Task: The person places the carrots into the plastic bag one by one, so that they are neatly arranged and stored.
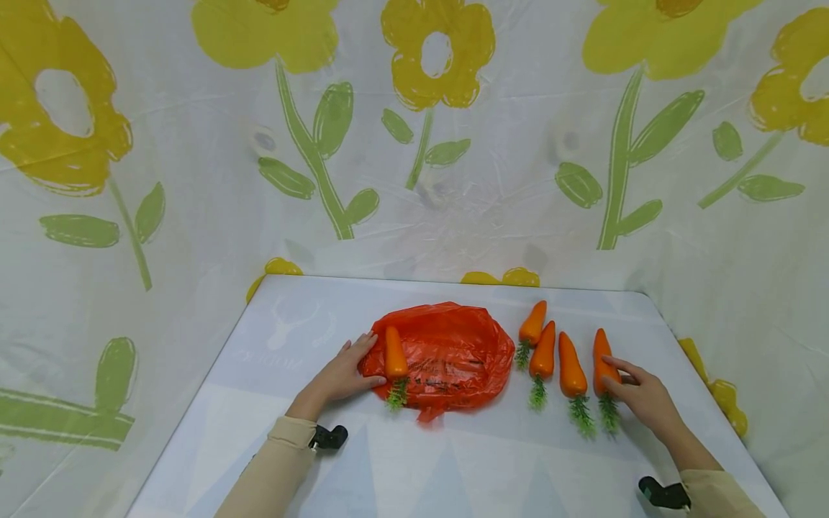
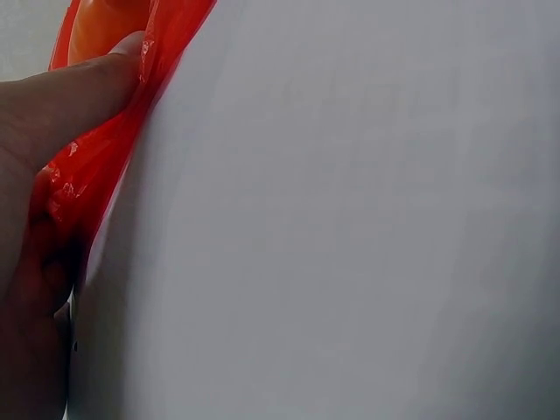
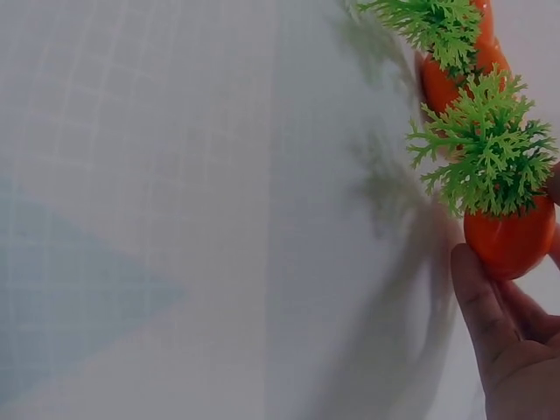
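A red plastic bag (image 1: 453, 352) lies spread on the table, its mouth facing up. My left hand (image 1: 346, 370) holds the bag's left edge, the thumb (image 2: 83, 101) over the rim and the other fingers beneath the plastic. Just inside that edge lies an orange toy carrot (image 1: 396, 354) with a green leafy top. Off to the right, my right hand (image 1: 637, 392) grips the rightmost carrot (image 1: 602, 352) between thumb and fingers. In the right wrist view this carrot's leafy top (image 3: 490, 153) points toward the camera.
Three more carrots stand between the bag and my right hand: a far one (image 1: 533, 322), a middle one (image 1: 543, 352) and a nearer one (image 1: 571, 367). The white table (image 1: 414, 467) ends at a back edge before a flower-patterned curtain (image 1: 492, 180).
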`<state>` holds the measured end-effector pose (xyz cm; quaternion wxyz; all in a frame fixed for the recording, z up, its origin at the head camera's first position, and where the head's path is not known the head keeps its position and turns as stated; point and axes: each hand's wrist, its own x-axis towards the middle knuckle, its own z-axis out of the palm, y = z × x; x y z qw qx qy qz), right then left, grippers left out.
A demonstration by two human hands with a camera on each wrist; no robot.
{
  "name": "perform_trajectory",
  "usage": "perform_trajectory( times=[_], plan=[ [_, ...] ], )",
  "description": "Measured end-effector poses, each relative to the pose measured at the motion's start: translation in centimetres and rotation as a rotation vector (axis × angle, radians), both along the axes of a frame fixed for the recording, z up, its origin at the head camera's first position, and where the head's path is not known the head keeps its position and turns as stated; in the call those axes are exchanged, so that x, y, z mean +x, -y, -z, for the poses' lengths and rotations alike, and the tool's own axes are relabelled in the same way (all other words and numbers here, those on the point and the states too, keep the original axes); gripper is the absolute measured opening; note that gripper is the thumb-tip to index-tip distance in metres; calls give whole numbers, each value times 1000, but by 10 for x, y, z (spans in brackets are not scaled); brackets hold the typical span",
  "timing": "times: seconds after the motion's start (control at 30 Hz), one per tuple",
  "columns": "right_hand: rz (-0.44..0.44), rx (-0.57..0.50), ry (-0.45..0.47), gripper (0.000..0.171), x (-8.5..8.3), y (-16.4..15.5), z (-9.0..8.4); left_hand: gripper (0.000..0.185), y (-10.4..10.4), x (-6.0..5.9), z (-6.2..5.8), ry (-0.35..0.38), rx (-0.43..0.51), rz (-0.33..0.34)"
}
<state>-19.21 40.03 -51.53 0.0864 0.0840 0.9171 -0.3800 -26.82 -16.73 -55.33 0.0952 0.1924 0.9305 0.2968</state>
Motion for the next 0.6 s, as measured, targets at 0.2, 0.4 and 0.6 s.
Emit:
perform_trajectory(
  times=[0.2, 0.4, 0.6],
  plan=[
    [-3, -22, 0, 78, 0, 0, -2, 97, 0, 0, 0, -5, 14, 4],
    [-8, -19, -20, 77, 1, 0, -2, 96, 1, 0, 1, -15, 15, 13],
    [-12, -22, -24, 77, 0, 3, -4, 95, 1, -1, 1, -19, 11, 21]
  ],
)
